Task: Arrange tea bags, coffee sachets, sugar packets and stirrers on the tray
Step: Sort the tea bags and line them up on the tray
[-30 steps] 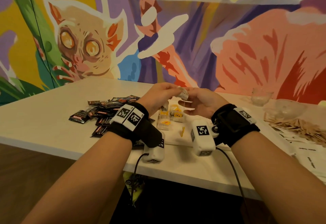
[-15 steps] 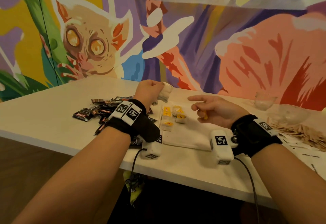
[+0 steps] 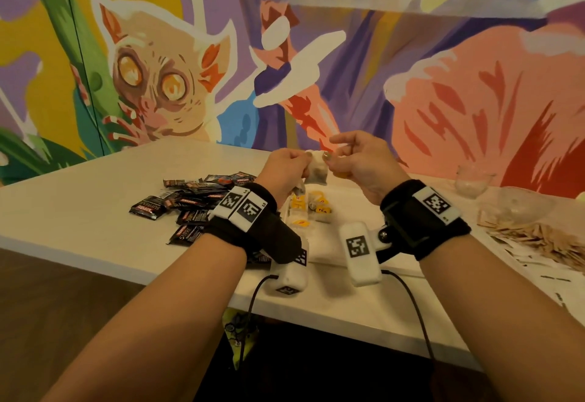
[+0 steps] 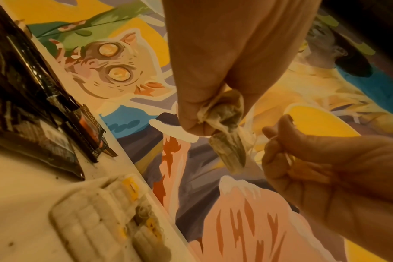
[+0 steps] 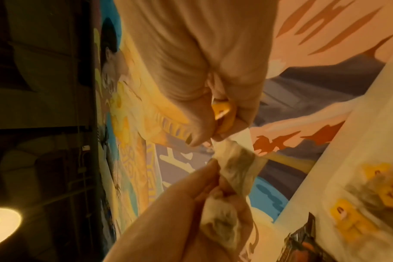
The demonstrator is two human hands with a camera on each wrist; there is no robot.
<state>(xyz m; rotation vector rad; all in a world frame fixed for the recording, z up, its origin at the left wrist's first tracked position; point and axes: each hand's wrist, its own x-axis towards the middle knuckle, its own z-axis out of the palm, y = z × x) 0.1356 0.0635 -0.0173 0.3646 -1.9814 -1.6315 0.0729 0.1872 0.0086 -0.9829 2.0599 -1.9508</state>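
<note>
My left hand (image 3: pixel 297 164) and right hand (image 3: pixel 330 161) meet above the far side of the white tray (image 3: pixel 326 246). Between them hangs a tea bag (image 3: pixel 317 171), (image 4: pixel 230 152), (image 5: pixel 238 164). The left hand pinches it and also grips a second, crumpled tea bag (image 4: pixel 224 109), (image 5: pixel 218 221). The right hand pinches the hanging bag's top corner and keeps its yellow tag (image 5: pixel 222 111), (image 3: pixel 342 175) curled in its fingers. Several tea bags with yellow tags (image 3: pixel 308 208) lie in a row on the tray's left part. Dark coffee sachets (image 3: pixel 190 205) are piled left of the tray.
Wooden stirrers (image 3: pixel 538 237) lie heaped at the right, with white paper packets (image 3: pixel 557 278) nearer the table edge. Two glass bowls (image 3: pixel 471 180), (image 3: pixel 522 205) stand at the back right. The painted wall runs close behind the table.
Half a second ago the right hand was low over the tray, apart from the left. It has risen and rejoined the left hand at the tea bag.
</note>
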